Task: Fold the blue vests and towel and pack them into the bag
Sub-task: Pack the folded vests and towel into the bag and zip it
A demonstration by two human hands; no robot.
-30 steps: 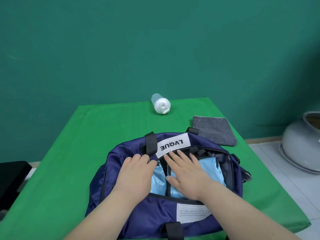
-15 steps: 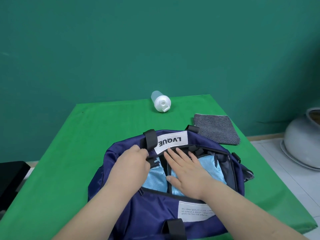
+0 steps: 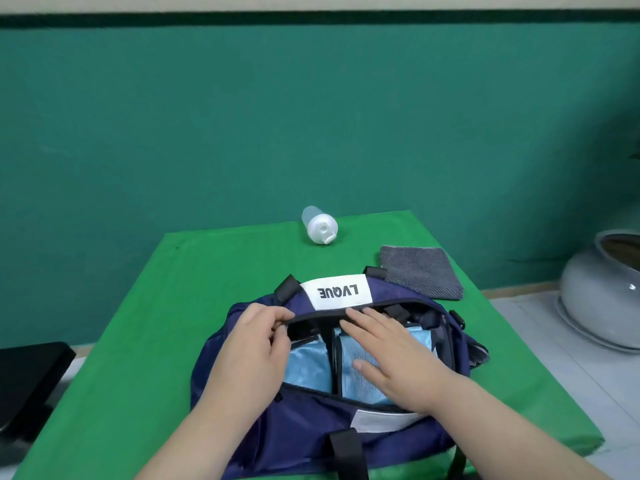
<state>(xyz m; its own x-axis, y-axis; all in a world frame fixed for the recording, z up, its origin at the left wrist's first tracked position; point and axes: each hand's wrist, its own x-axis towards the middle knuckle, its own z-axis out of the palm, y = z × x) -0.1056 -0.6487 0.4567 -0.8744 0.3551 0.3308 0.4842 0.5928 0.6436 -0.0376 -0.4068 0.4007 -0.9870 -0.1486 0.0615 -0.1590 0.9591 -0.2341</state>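
Blue vests (image 3: 308, 365) folded inside the open navy bag (image 3: 311, 427), mid-table (image 3: 173, 306). Right hand (image 3: 391, 358) stays flat on them, fingers straight; left hand (image 3: 252, 344), a second ago laid over the opening, now pinches the far rim and lifts it. Vests look packed, but the grey towel (image 3: 420, 271) is still outside, just beyond the bag's far right corner. White patch (image 3: 337, 293) reads "LVQUE", upside down to the wearer; near-side label (image 3: 381, 420) too blurred to read.

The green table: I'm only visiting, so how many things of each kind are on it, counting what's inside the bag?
Navy bag: 1
Light-blue folded pieces in the bag: 2
Grey towel: 1
White bottle: 1
Total: 5
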